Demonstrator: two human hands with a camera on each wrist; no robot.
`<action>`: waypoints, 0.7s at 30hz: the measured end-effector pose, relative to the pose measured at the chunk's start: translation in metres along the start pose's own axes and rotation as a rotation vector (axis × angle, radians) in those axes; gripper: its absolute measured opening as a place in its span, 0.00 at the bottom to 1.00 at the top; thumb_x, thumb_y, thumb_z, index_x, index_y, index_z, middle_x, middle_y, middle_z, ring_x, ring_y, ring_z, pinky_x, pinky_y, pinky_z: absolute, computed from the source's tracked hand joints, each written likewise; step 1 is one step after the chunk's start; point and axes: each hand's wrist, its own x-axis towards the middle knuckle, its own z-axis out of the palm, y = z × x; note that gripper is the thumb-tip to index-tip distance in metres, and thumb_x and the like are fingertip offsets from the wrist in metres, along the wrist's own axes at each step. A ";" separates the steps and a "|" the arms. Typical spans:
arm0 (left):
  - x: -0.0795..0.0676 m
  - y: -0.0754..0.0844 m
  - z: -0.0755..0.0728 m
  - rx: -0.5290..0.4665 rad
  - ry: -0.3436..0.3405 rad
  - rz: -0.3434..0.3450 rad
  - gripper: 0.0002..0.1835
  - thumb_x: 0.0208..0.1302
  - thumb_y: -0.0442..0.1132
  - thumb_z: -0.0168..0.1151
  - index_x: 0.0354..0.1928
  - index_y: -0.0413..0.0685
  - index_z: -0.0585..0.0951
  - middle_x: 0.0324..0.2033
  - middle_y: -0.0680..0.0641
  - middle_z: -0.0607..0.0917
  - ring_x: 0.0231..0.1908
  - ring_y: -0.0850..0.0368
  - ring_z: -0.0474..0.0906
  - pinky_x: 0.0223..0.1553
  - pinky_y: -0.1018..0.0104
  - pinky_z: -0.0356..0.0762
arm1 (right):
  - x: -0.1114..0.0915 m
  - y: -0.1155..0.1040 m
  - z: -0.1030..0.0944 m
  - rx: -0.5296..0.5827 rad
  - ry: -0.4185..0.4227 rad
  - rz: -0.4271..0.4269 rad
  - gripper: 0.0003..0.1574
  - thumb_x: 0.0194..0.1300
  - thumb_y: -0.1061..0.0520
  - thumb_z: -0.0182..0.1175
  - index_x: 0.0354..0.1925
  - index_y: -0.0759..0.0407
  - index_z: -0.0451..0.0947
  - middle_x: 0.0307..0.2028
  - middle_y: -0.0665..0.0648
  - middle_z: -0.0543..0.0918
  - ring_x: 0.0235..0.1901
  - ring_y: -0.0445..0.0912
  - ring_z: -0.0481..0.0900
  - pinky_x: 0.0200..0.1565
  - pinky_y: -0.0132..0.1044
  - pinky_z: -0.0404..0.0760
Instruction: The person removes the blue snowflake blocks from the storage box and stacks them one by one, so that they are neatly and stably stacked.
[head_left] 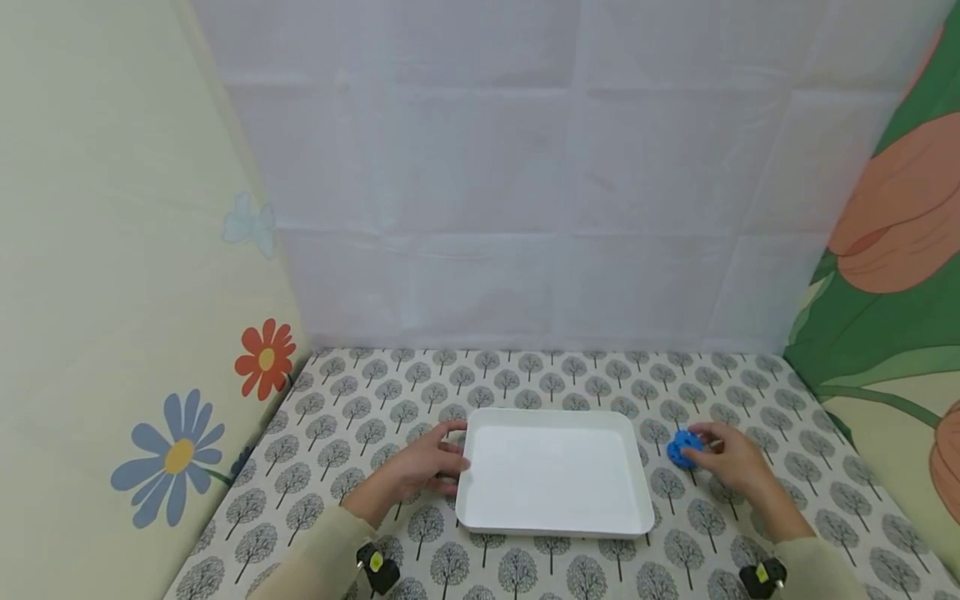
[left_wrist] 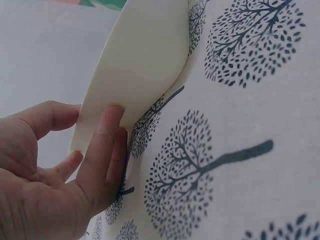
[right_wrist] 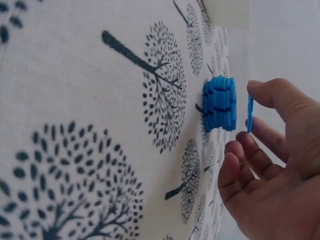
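Note:
A shallow white rectangular tray (head_left: 555, 479) lies on the table. My left hand (head_left: 427, 462) holds its left side; in the left wrist view the fingers (left_wrist: 105, 140) lie along the tray's outer wall (left_wrist: 145, 55) and the rim runs between thumb and fingers. To the right of the tray, a short stack of flat blue plastic pieces (right_wrist: 220, 103) stands on the cloth. Just above that stack, my right hand (right_wrist: 272, 150) pinches one thin blue plastic piece (right_wrist: 250, 114) between thumb and fingertips, with a narrow gap showing between piece and stack.
A white cloth printed with dark trees (head_left: 322, 458) covers the table. Behind it hangs a pale creased sheet (head_left: 480, 208). Flower-painted panels border both sides, blue and red flowers (head_left: 178, 457) on the left, large orange ones (head_left: 900, 208) on the right.

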 end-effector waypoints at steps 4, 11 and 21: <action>0.000 0.001 0.000 0.000 -0.001 -0.002 0.44 0.62 0.29 0.67 0.77 0.49 0.57 0.57 0.33 0.74 0.42 0.45 0.83 0.40 0.53 0.87 | 0.000 0.001 0.001 0.009 -0.016 -0.011 0.34 0.64 0.50 0.69 0.61 0.69 0.75 0.50 0.68 0.78 0.43 0.55 0.78 0.37 0.43 0.82; 0.000 0.002 -0.001 0.006 0.006 -0.013 0.44 0.62 0.30 0.67 0.77 0.50 0.58 0.57 0.33 0.74 0.42 0.45 0.83 0.40 0.53 0.87 | 0.003 0.000 0.003 0.007 -0.021 -0.005 0.33 0.63 0.53 0.70 0.59 0.70 0.75 0.48 0.67 0.79 0.42 0.53 0.78 0.39 0.45 0.82; 0.002 -0.001 -0.002 -0.004 -0.015 0.000 0.43 0.64 0.30 0.66 0.77 0.49 0.57 0.58 0.33 0.75 0.42 0.46 0.84 0.41 0.53 0.87 | 0.000 0.005 0.005 -0.011 -0.026 -0.055 0.30 0.62 0.53 0.71 0.56 0.70 0.77 0.46 0.67 0.80 0.41 0.54 0.79 0.37 0.46 0.82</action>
